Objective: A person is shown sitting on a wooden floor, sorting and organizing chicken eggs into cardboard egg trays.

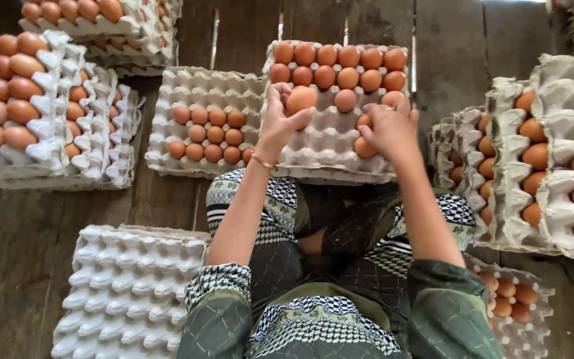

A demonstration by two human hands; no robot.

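Eggs are in both hands, over the grey pulp tray that rests just beyond the person's crossed knees. Nearest the camera come the patterned sleeves and lap, with a stack of empty trays at the lower left and a partly filled tray at the lower right, half hidden by the right arm. The left hand pinches one brown egg in its fingertips, raised above the tray's empty cups. The right hand is curled around two eggs, back to the camera, so the fingers' grip is mostly hidden. Beyond the hands, the tray's far rows hold brown eggs. To its left lies another tray with a small block of eggs. Full stacks stand at the left and right, cut off by the frame. All rests on a dark plank floor with narrow gaps showing light; the room beyond is out of view.
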